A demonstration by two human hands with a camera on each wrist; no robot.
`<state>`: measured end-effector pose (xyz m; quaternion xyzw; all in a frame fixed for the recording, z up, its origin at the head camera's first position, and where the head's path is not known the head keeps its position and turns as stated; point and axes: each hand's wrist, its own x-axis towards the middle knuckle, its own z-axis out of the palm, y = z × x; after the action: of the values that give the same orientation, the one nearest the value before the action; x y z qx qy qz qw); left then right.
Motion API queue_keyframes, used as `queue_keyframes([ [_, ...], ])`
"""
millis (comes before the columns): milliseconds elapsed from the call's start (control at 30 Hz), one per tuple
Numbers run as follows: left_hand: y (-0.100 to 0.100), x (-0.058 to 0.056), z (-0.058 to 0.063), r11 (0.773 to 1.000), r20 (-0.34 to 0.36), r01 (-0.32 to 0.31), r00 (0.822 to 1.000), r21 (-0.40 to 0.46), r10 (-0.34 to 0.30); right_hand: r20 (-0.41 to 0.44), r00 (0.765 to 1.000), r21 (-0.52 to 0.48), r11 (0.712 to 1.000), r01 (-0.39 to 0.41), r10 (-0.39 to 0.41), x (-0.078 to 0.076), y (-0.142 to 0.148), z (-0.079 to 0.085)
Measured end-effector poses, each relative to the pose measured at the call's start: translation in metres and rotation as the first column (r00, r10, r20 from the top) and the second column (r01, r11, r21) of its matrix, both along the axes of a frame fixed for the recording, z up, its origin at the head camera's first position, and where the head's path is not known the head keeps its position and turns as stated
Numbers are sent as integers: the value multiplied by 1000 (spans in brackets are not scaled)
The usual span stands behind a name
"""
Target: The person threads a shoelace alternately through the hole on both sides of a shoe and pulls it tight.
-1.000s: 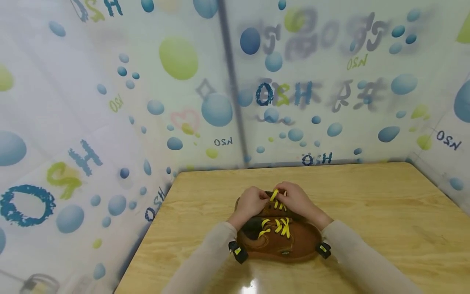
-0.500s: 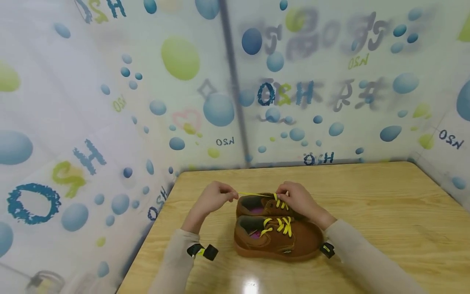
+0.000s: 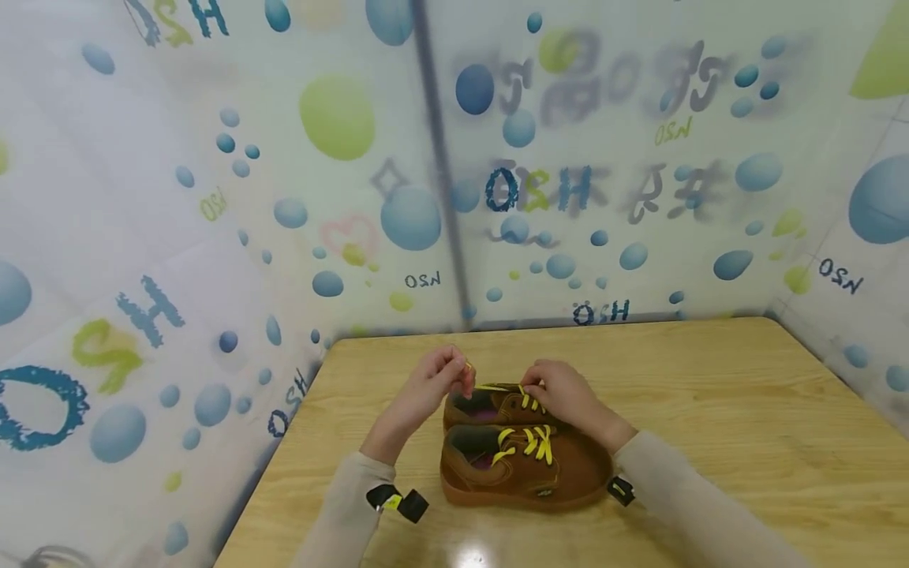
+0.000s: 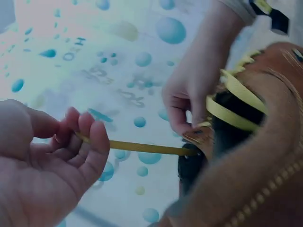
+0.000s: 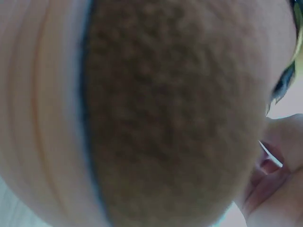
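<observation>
Two brown suede shoes with yellow laces stand side by side, toes to the right. On the far shoe [image 3: 456, 413], my left hand [image 3: 429, 386] pinches one end of the yellow shoelace [image 4: 142, 147], which stretches taut to the eyelets beside the opening. My right hand [image 3: 568, 398] grips the eyelet flap of this far shoe, thumb and fingers right at the lace. The near shoe [image 3: 578, 469] has its lace crossed over the tongue, one end lying loose beside the opening. In the right wrist view, a brown suede toe [image 5: 175, 113] fills most of the picture, with part of a hand [image 5: 274, 189] behind it.
The shoes stand on a light wooden table [image 3: 710, 379]. White curtains [image 3: 639, 197] printed with blue and green drops close off the back and sides. Each wrist wears a black strap with a small camera [image 3: 412, 506].
My left hand has moved from the far shoe's eyelets out to the left, drawing the lace with it, and now turns its palm more upward. My right hand stays at the eyelets.
</observation>
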<state>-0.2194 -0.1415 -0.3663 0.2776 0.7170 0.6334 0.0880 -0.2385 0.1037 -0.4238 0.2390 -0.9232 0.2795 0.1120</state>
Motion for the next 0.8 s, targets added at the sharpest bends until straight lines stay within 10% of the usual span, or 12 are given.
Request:
queue_keyframes([
  [167, -2, 5, 2, 967, -39, 21, 999, -255, -32, 6, 1000, -21, 1000, 18, -18, 3, -3, 3],
  [433, 5, -1, -15, 905, -152, -88, 988, -416, 26, -33, 999, -31, 999, -20, 19, 18, -5, 10],
  [667, 20, -11, -29, 775, -382, -250, 924, -580, 13, -42, 994, -39, 994, -105, 104, 21, -5, 8],
  [800, 27, -13, -34, 745, -413, -267, 911, -611, -12, -31, 993, -70, 991, -115, 113, 20, -4, 6],
])
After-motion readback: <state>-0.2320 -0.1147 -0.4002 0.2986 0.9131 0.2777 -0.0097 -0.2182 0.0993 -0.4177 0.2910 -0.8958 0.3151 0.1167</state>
